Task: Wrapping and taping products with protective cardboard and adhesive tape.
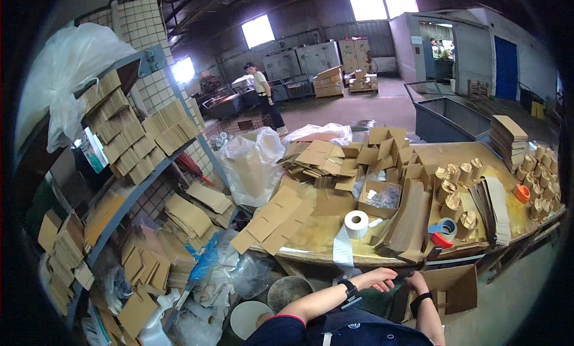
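Observation:
Both hands are close together at the front edge of the table, above an open cardboard box (pixel 459 289). My left hand (pixel 378 279) reaches rightward, its fingers loosely stretched out and their tips beside a small dark object (pixel 403 274). My right hand (pixel 417 282) is closed at the other side of that object and seems to grip it; its kind is not clear. A dark band circles each wrist. Just beyond lie a stack of long brown cardboard strips (pixel 406 220), a roll of white labels (pixel 356 224) and a tape dispenser with a red part (pixel 441 241).
Flattened cardboard pieces (pixel 275 220) and paper-wrapped cylinders (pixel 452 206) cover parts of the table (pixel 326 205). At left, a blue-framed shelf (pixel 128 205) holds cardboard stacks. White buckets (pixel 246 319) stand below. Beyond are a dark metal cart (pixel 448 120) and a standing person (pixel 263 95).

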`<state>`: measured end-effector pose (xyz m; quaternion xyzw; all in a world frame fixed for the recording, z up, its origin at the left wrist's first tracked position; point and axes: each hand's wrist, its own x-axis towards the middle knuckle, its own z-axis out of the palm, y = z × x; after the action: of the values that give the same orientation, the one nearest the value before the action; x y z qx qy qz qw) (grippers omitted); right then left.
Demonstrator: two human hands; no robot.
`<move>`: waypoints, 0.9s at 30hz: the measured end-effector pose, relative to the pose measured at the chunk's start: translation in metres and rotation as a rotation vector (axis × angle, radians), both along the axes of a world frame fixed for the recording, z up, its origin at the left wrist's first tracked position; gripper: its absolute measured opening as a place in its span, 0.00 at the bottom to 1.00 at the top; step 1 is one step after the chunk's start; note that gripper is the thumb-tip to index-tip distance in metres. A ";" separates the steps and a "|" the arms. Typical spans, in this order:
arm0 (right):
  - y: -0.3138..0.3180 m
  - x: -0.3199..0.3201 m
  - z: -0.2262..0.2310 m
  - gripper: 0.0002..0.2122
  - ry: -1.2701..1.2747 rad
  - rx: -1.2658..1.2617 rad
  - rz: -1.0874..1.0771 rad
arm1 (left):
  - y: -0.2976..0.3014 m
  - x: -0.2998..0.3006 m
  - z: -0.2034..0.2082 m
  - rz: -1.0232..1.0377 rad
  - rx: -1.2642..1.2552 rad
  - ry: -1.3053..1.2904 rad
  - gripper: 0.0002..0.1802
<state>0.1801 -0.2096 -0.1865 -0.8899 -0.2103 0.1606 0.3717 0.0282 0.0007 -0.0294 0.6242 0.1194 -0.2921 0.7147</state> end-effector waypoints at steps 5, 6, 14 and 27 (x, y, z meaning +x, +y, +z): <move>0.000 -0.025 0.024 0.13 0.299 -0.128 0.001 | -0.012 -0.002 -0.018 0.009 0.030 0.019 0.25; -0.009 -0.024 0.017 0.14 0.312 -0.142 -0.022 | -0.019 0.001 -0.006 -0.017 0.011 0.017 0.24; -0.043 -0.122 0.074 0.11 0.789 0.119 0.047 | -0.048 -0.029 -0.002 -0.119 0.037 0.089 0.24; -0.095 -0.243 0.078 0.15 0.764 0.437 -0.480 | -0.068 0.019 0.300 -0.707 -0.345 -0.834 0.19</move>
<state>-0.0625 -0.3042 -0.1083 -0.6922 0.1225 0.3371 0.6262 0.0472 -0.0671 0.2702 0.5628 -0.4383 -0.2578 0.6517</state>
